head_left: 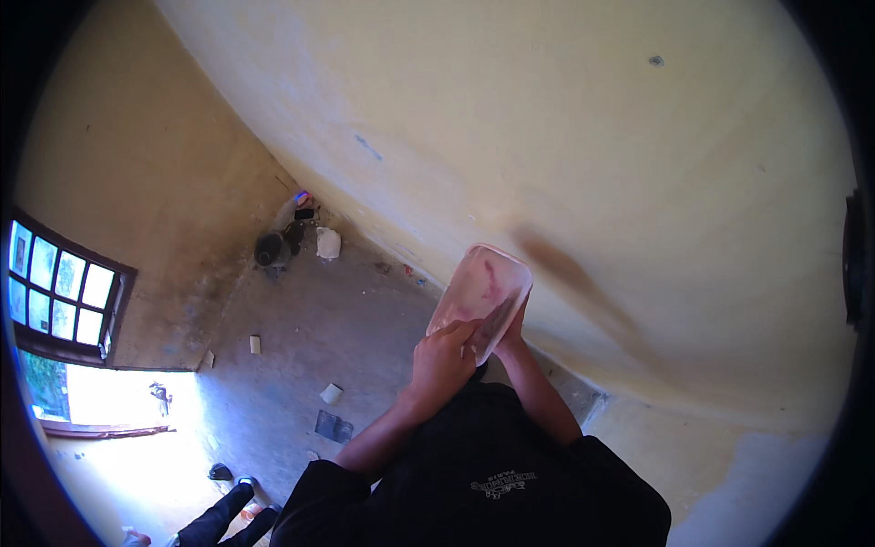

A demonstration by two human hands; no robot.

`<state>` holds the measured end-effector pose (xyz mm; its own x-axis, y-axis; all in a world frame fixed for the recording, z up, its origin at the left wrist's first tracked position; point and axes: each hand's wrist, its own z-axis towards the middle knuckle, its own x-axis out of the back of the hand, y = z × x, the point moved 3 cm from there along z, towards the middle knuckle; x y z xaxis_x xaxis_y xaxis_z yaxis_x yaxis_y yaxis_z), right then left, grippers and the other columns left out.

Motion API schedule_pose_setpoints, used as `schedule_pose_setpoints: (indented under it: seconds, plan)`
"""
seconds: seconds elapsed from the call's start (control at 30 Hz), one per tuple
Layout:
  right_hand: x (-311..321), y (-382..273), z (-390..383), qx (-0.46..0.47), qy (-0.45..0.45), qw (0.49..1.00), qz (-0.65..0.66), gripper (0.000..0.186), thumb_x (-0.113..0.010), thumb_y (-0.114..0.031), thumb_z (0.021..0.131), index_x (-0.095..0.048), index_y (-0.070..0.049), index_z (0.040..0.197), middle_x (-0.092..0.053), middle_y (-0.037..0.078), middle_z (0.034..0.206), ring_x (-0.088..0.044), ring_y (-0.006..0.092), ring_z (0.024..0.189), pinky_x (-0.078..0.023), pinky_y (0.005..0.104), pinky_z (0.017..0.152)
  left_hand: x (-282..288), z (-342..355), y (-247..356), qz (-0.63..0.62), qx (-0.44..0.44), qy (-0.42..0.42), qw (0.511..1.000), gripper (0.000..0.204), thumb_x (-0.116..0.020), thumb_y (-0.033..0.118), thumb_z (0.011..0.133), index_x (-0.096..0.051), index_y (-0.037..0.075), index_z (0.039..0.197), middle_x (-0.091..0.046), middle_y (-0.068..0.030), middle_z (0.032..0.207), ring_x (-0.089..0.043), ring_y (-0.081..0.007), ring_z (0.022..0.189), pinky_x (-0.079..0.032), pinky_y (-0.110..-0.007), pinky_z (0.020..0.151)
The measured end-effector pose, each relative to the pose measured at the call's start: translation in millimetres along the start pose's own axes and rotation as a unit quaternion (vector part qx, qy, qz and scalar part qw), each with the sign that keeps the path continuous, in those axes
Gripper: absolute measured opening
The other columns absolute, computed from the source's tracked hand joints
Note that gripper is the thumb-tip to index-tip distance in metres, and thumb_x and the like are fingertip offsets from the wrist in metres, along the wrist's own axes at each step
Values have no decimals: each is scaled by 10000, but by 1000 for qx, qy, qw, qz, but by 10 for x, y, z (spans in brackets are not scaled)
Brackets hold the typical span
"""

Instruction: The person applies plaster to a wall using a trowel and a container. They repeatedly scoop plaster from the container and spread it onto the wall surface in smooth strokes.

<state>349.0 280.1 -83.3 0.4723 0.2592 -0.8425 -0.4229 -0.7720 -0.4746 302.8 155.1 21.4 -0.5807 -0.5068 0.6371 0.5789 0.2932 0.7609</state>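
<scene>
A pale pink, rectangular plastic tub (467, 273) with reddish smears inside is held up in front of my body, close to the wall. My right hand (513, 334) supports it from its right side and underneath, fingers mostly hidden behind the tub. Over the near end of the tub is my left hand (445, 363), its fingers closed on a flat, greyish-brown scraper-like blade (499, 321). The blade lies along the inside of the tub's right wall; its handle is hidden by my fingers.
A yellowish wall (638, 182) rises just ahead and right. On the floor stand a dark bucket (271, 249) and a white container (328, 242) by the corner. A white cup-like piece (331, 393) and a grey tray (334, 426) lie nearer. Another person's dark-trousered legs (219, 518) show lower left.
</scene>
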Motion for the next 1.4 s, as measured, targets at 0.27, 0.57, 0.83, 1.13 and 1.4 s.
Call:
schedule_pose_setpoints:
  seconds: [0.27,0.57,0.83,1.13,1.4]
  plan:
    - [489,205,81,-74,-227,890,389,807,-340,-736,935,-395,-134,1469,-530,99,1365,-536,293,1223,-456,467,1041,-78,72,-136,-53,49,-24,997,177,-621,49,822,-701,35,978,-670,-205,864,-644,-428,814,-527,-452,688]
    - [482,90,-43,-31,-91,989,108,833,-325,-763,923,-413,-131,1459,-564,89,1335,-560,283,1205,-472,444,1032,0,144,-207,-175,122,-65,975,158,-688,100,881,-699,-11,993,-697,-188,784,-662,-186,675,-501,-336,638]
    - [294,-82,-159,-6,2,999,32,830,-312,-780,914,-477,-133,1407,-576,82,1328,-567,272,1203,-472,435,1036,-67,146,-290,-280,148,-58,947,150,-664,87,908,-702,-23,1002,-705,-121,759,-594,-93,712,-489,-306,646]
    - [405,30,-154,20,-17,994,106,728,-332,-693,969,-488,-125,1398,-586,97,1305,-583,276,1180,-483,443,1020,-10,125,54,-10,53,-35,998,187,-674,31,841,-708,-5,1021,-705,-218,860,-727,-251,788,-540,-347,673]
    - [383,44,-88,14,6,995,100,736,-334,-684,972,-487,-96,1387,-618,136,1234,-624,292,1100,-524,446,966,-7,194,-77,-169,98,-88,977,166,-677,86,903,-705,-19,1029,-727,-168,829,-660,-126,750,-521,-308,685]
